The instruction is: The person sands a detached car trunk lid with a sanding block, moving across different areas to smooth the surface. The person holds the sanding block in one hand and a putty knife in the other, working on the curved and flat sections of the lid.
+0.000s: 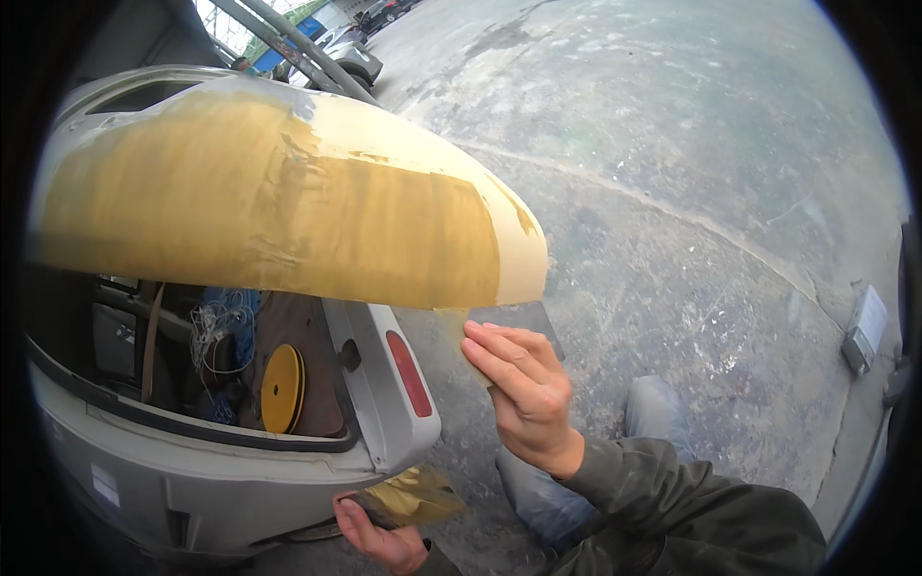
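My right hand pinches a thin spreader, grey toward its right end and smeared yellow on the left. The spreader is right by the lower right corner of a long curved car panel; whether it touches the panel I cannot tell. A broad coat of yellow filler covers much of that panel, darker in the middle and paler along its upper and right edges. Lower down, my left hand grips a dark flat mixing plate bearing a mound of yellow filler.
Below the panel is an opening in the grey car body, with a yellow disc and tangled white wire inside. A red lamp sits at the body's corner. Metal poles and a parked car stand behind; a box-like object is at right.
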Demonstrator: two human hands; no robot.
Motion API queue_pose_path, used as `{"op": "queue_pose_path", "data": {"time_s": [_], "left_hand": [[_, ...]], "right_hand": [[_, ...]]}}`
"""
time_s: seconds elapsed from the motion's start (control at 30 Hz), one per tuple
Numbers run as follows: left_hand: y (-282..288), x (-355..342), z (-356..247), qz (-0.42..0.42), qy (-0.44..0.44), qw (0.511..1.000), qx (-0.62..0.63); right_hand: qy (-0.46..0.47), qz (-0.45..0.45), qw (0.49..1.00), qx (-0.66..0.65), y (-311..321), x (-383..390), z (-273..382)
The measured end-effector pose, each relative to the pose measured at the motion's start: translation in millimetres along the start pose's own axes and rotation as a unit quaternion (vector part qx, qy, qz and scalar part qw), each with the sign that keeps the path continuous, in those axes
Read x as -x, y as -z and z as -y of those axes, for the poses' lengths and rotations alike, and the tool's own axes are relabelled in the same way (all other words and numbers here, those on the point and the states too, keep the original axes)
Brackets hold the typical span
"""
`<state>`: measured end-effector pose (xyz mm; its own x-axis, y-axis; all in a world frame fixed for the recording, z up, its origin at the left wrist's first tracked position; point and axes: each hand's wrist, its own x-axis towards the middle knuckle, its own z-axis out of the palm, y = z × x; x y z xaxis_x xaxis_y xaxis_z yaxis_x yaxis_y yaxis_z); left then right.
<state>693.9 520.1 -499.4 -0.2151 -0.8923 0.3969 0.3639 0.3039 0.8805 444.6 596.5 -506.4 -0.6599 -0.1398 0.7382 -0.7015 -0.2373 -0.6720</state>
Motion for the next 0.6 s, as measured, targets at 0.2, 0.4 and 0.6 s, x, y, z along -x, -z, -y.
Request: {"op": "queue_pose_path", "data": {"time_s": [0.2,0.4,0.6], "left_hand": [[-28.4,0.1,-1.5,-0.052,0.02,0.998,0.011],[-69.9,-7.0,9.5,-0.066,0.029,0.997,-0.039],[-96.3,0.4,21.4,-0.001,0.023,0.995,-0.093]], "right_hand": [[-0.057,0.022,0.997,-0.041,28.9,6.7,-1.4],[-0.388,0.003,0.867,-0.314,92.5,16.5,-26.0],[0.099,0.237,0.966,0.008,109.6,11.4,1.1]]}}
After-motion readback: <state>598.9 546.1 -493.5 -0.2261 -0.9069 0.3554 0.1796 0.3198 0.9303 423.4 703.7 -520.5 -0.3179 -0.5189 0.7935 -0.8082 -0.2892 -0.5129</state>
